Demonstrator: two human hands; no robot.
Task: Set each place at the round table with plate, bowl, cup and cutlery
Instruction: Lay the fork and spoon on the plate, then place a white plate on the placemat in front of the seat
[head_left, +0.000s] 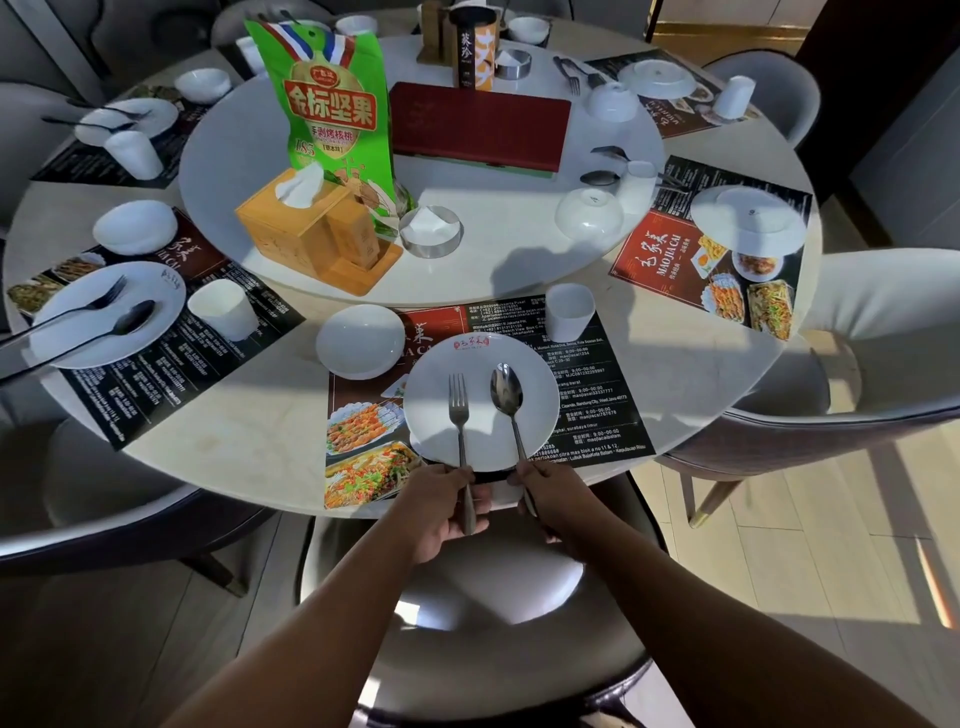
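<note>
Your left hand (441, 506) grips the fork (458, 410) by its handle, and your right hand (543, 499) grips the spoon (506, 389) the same way. Both heads lie over the plate (537, 415), side by side, pointing away from you; can't tell if they touch it. The plate sits on the placemat (597, 395) at the near edge of the worktop (249, 441). The bowl (360, 340) is just beyond-left of the plate and the cup (569, 312) beyond-right, both on the mat. A chair (493, 597) is below your arms.
</note>
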